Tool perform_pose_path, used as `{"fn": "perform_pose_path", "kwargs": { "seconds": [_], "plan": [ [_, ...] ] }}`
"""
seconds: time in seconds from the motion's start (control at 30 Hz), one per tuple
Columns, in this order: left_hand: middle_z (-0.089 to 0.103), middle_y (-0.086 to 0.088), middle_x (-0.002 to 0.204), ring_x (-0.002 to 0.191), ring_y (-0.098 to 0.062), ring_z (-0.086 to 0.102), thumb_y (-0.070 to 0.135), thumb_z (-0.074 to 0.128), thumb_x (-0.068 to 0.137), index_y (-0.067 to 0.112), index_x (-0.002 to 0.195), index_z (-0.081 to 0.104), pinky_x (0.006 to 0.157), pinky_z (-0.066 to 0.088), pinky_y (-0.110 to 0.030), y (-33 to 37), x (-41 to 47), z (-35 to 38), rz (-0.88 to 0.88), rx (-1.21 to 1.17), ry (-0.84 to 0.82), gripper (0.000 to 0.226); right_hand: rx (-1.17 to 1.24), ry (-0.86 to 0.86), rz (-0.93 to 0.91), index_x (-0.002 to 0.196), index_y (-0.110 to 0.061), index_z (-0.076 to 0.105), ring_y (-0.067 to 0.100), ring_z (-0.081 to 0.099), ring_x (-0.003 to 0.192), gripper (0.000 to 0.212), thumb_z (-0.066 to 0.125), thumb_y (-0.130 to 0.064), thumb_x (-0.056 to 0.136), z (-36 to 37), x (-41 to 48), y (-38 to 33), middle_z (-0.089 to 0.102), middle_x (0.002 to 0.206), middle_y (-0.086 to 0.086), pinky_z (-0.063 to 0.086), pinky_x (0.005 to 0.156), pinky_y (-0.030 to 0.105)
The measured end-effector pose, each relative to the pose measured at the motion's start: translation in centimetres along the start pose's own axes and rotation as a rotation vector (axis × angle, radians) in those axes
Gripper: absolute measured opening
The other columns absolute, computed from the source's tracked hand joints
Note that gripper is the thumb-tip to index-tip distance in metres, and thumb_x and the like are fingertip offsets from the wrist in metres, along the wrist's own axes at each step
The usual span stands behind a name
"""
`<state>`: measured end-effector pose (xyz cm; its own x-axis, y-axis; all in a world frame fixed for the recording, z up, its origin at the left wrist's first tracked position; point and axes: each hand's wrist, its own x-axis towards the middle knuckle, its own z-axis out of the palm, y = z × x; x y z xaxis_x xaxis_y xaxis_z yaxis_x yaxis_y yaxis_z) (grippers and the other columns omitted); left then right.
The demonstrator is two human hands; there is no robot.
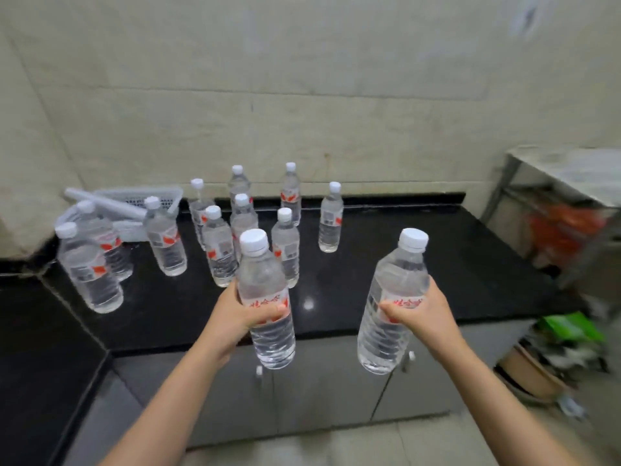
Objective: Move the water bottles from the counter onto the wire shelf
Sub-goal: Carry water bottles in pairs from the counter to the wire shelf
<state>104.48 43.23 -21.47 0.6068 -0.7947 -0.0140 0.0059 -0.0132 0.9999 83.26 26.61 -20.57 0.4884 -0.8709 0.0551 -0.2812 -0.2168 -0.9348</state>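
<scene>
— So, how were the arms set?
— Both forearms were stretched forward, side by side. The left hand [242, 314] gripped one water bottle [265, 287] round its label, thumb across the front and fingers curled behind. The right hand [420, 311] held a second bottle [393, 297] the same way, tilted slightly.
— And where were those two?
— In the air, at the front edge of the black counter [437, 264]. The other bottles [331, 218] stood on it. The wire shelf [554, 210] was at the right, blurred.
</scene>
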Motion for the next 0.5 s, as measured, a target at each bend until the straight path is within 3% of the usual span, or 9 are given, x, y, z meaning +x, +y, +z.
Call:
{"fn": "perform_pose_path", "kwargs": {
  "seconds": [0.2, 0.3, 0.37, 0.43, 0.5],
  "plan": [
    [0.073, 0.0, 0.087, 0.079, -0.01, 0.069, 0.031, 0.079, 0.035, 0.014, 0.103, 0.062, 0.066, 0.051, -0.02, -0.5, 5.6, 7.6, 0.001, 0.006, -0.219, 0.073, -0.004, 0.161, 0.019, 0.093, -0.031, 0.046, 0.003, 0.058, 0.086, 0.055, 0.078, -0.016, 0.052, -6.4, 0.6, 2.5, 0.058, 0.093, -0.012, 0.047, 0.076, 0.025],
    [0.072, -0.004, 0.095, 0.088, -0.016, 0.069, 0.031, 0.08, 0.035, 0.015, 0.107, 0.061, 0.071, 0.053, -0.024, -0.7, 9.6, 11.5, 0.011, -0.015, -0.31, 0.076, -0.033, 0.211, 0.019, 0.1, -0.028, 0.047, -0.001, 0.056, 0.086, 0.057, 0.08, -0.009, 0.057, -9.5, 2.5, 3.0, 0.059, 0.094, -0.011, 0.046, 0.075, 0.021],
    [0.074, -0.002, 0.089, 0.083, -0.013, 0.069, 0.03, 0.079, 0.034, 0.015, 0.102, 0.063, 0.066, 0.054, -0.019, -0.3, 12.6, 14.2, 0.022, -0.045, -0.367, 0.072, -0.047, 0.261, 0.035, 0.107, -0.023, 0.047, -0.001, 0.058, 0.088, 0.064, 0.079, -0.022, 0.052, -11.8, 4.4, 3.1, 0.061, 0.098, -0.009, 0.046, 0.073, 0.016],
    [0.074, -0.002, 0.087, 0.081, -0.011, 0.069, 0.028, 0.08, 0.034, 0.014, 0.103, 0.062, 0.065, 0.054, -0.019, 0.2, 15.8, 17.0, 0.038, -0.059, -0.433, 0.072, -0.053, 0.326, 0.056, 0.109, -0.022, 0.05, 0.005, 0.061, 0.092, 0.074, 0.073, -0.038, 0.041, -14.1, 6.6, 3.3, 0.064, 0.102, -0.006, 0.048, 0.078, 0.021],
    [0.072, -0.004, 0.093, 0.084, -0.013, 0.069, 0.028, 0.081, 0.034, 0.013, 0.108, 0.06, 0.069, 0.053, -0.023, 0.4, 18.8, 19.8, 0.041, -0.071, -0.493, 0.078, -0.046, 0.373, 0.083, 0.111, -0.021, 0.05, 0.008, 0.062, 0.094, 0.078, 0.071, -0.042, 0.039, -16.0, 8.5, 3.3, 0.064, 0.104, -0.003, 0.048, 0.081, 0.025]
  ]
}}
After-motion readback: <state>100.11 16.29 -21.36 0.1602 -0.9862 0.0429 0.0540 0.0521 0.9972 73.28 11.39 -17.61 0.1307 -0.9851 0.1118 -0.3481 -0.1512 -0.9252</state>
